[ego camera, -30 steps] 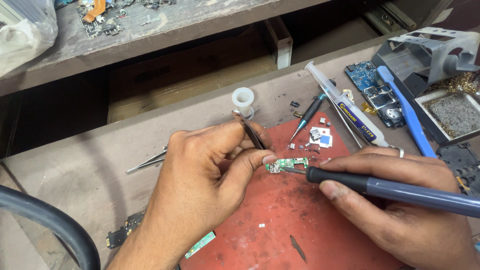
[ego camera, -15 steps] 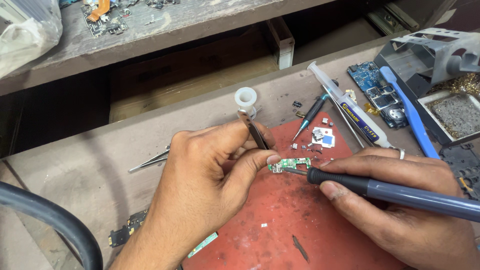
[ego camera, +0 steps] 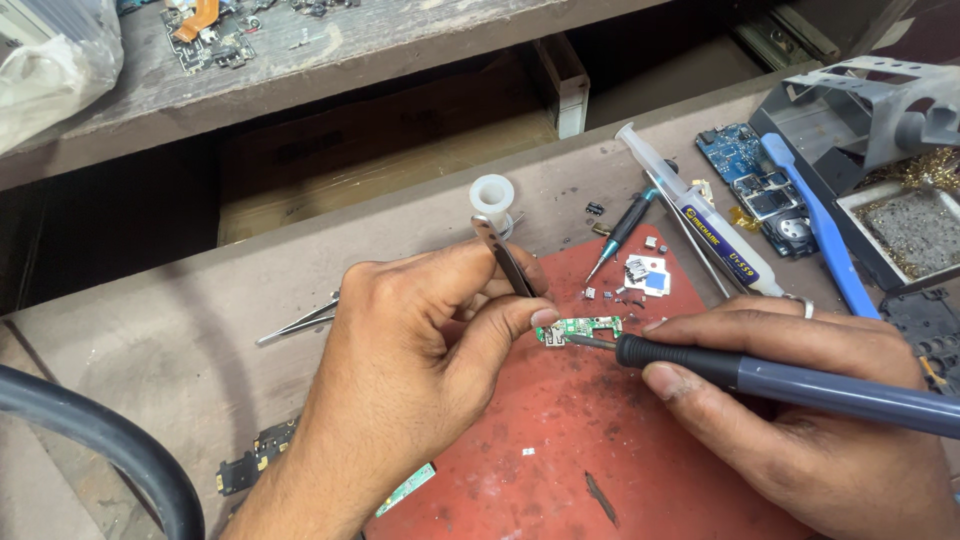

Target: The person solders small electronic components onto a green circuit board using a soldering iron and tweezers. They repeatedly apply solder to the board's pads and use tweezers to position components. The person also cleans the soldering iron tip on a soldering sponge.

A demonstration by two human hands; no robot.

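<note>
Both hands solder: left hand clamps tweezers on the green board; right hand grips the soldering iron, needing steadiness.

A single head-worn camera looks steeply down and forward from close above the worktop. The red mat fills the lower centre, an open drawer crosses the top, and both forearms enter from the bottom edge.
</note>
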